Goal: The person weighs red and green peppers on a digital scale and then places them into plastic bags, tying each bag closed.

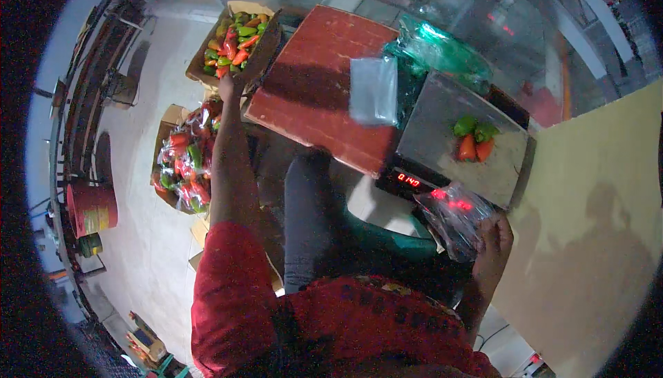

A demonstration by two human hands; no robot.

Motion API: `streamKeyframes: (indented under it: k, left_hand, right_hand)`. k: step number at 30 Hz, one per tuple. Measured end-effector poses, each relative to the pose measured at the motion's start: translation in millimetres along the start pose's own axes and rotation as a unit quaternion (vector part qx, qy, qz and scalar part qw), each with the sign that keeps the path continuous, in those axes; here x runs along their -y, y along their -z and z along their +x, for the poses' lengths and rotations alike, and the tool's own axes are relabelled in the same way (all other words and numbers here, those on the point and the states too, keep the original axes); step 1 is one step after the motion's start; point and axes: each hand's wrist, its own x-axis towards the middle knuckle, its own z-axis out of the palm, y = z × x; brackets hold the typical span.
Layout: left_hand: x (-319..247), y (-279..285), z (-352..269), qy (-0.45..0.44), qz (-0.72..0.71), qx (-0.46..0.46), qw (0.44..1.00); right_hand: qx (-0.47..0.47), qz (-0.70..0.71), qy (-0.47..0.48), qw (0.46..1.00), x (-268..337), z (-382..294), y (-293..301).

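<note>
My left hand point(228, 88) is at the near edge of a cardboard box point(196, 67) of loose red and green peppers point(238, 41). Its fingertips are among the peppers, and whether they grip one cannot be made out. My right hand point(494, 238) pinches a clear plastic bag point(450, 230), held just in front of a digital scale's lit display point(408, 179). A few peppers point(474, 140), orange-red and green, lie on the scale's metal platform point(435, 114). Whether the bag holds anything is unclear.
A second cardboard box point(168, 116) holds bagged peppers point(186, 165), left of my arm. On the red table point(311, 77) lies a stack of clear bags point(374, 90), beside green plastic wrapping point(440, 52). A yellowish wall point(585, 212) stands right; a red bucket point(93, 209) is far left.
</note>
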Motion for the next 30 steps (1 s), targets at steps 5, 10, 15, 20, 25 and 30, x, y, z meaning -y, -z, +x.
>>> streamKeyframes:
  k: [5, 10, 15, 20, 25, 30]
  left_hand:
    - [18.7, -8.0, 21.7, 0.004, 0.087, 0.024, 0.996]
    - [46.7, -40.6, 40.1, -0.025, 0.101, 0.044, 0.994]
    - [86.8, -57.7, 76.3, -0.111, 0.149, 0.085, 0.979]
    - [67.9, -90.6, 72.6, -0.042, 0.135, 0.154, 0.978]
    - [69.2, -75.5, 68.0, 0.066, 0.190, 0.152, 0.968]
    - [41.4, -53.1, 61.6, 0.109, 0.156, 0.098, 0.977]
  right_hand:
    - [-0.010, -0.042, -0.003, 0.999, 6.8, 2.0, -15.8]
    - [0.021, -0.051, 0.012, 0.998, 15.3, 13.4, -34.5]
    - [0.016, -0.107, 0.028, 0.994, 3.5, 33.0, -26.0]
    - [0.089, -0.091, -0.045, 0.991, 5.4, 36.3, -29.9]
    - [0.082, -0.130, 0.008, 0.988, 14.7, 40.2, -51.8]
    - [0.057, -0.161, 0.089, 0.981, 33.3, 30.1, -68.8]
